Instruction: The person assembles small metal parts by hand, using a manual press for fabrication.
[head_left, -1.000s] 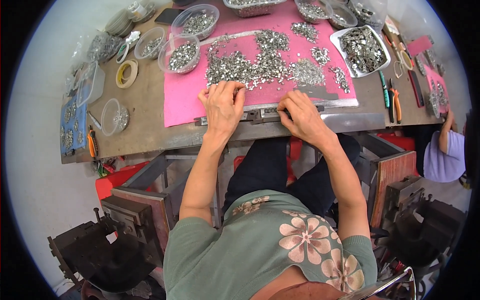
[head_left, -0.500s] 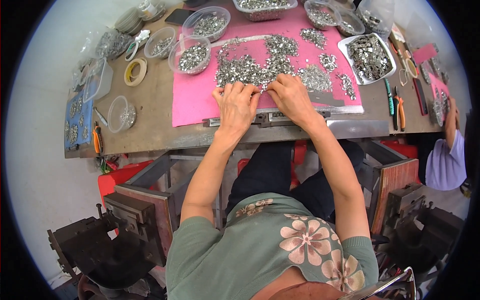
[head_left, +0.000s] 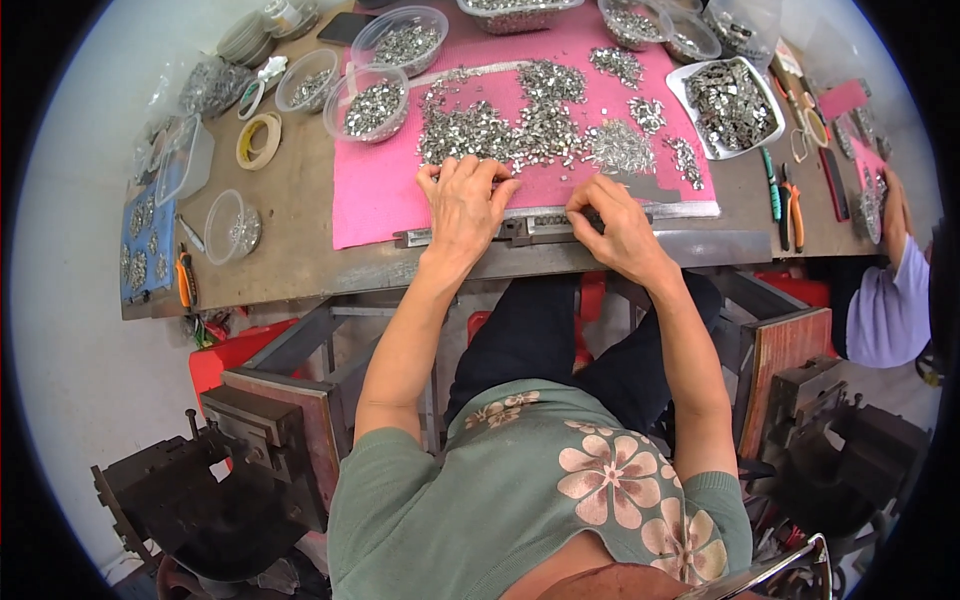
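1. The left hand [head_left: 462, 205] reaches over the pink mat [head_left: 372, 205], just on the near side of the loose metal pieces [head_left: 470, 138]. Its fingers curl downward, thumb near the index finger; whether they pinch a piece I cannot tell.

2. The right hand [head_left: 618, 225] is bent over the right part of the long metal bar [head_left: 515, 232]. Its fingers are bunched, their tips partly hidden, so I cannot tell whether they are together on anything.

3. The bar lies along the near edge of the tabletop [head_left: 285, 215], partly beside the mat's lower border. A row of small dark shapes shows in its right section, next to the right hand.

4. The loose pieces spread across the mat beyond both hands, with a paler pile of slender bits [head_left: 622, 150] to the right.

5. Each piece looks very light, stiff and smooth, likely slippery and easily scattered. A fingertip pinch on opposite edges, one piece at a time, should suit it best.

6. The bar looks rigid and much heavier; its plain ends or long sides seem the safest hold, clear of the row of small shapes.
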